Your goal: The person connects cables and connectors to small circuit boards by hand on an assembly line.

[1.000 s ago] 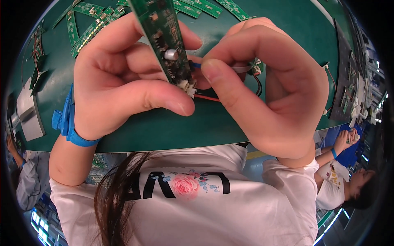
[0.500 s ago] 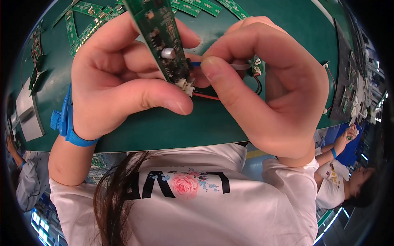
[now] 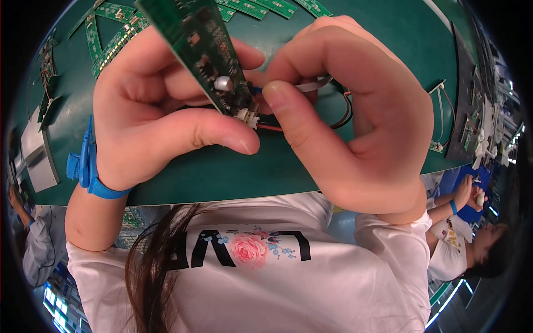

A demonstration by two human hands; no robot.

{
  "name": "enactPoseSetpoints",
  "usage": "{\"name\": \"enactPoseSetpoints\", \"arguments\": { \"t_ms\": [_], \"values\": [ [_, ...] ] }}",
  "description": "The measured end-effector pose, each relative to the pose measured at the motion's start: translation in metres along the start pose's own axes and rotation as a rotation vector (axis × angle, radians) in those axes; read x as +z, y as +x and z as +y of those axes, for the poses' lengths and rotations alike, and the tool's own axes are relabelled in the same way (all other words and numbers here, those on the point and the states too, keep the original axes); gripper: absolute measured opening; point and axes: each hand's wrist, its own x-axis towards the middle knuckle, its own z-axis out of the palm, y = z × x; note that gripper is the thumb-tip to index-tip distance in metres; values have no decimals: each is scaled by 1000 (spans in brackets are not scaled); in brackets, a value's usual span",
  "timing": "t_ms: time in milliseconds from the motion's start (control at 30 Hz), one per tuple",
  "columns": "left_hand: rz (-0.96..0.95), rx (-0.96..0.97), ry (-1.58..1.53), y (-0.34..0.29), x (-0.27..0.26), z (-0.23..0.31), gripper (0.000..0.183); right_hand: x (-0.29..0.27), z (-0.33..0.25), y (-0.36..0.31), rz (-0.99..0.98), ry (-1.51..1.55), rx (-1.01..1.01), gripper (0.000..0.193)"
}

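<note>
My left hand (image 3: pixel 150 116) holds a green circuit board (image 3: pixel 202 58) tilted upright between its thumb and fingers. A silver capacitor (image 3: pixel 224 83) stands out from the board's face, and a white connector (image 3: pixel 247 117) sits at its lower end. Red and black wires (image 3: pixel 269 127) run from that connector behind my right hand (image 3: pixel 355 111). Pinched between my right thumb and index finger is a flat ribbon cable (image 3: pixel 313 85), whose blue end (image 3: pixel 256 90) is at the board's edge. Whether that end is seated in a socket is hidden.
Several green circuit boards (image 3: pixel 119 44) lie at the back of the green table (image 3: pixel 266 172). More wired boards (image 3: pixel 49 94) rest at the left, and a dark tray (image 3: pixel 469 116) with parts stands at the right. Another person (image 3: pixel 449 238) works at the far right.
My right hand has shifted left, bringing the ribbon cable's blue end closer against the board. The board, in my left hand, has moved slightly left and leans a little more.
</note>
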Motion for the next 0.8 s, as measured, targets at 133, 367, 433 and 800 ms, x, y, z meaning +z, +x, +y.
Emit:
{"name": "enactPoseSetpoints", "arguments": {
  "t_ms": [133, 367, 433, 800],
  "values": [
    [-122, 604, 940, 3, -5, 15, 68, -3, -2, 3, -12, -203, -142, 17],
    [-217, 819, 649, -3, -9, -3, 45, 24, -16, 0, 288, -682, -282, 20],
    [-268, 816, 381, 6, -5, -6, 38, 24, -20, -3, 380, -837, -290, 23],
    [-206, 824, 365, -4, 3, -6, 29, 22, -2, -12, 567, -776, -461, 17]
  ]
}}
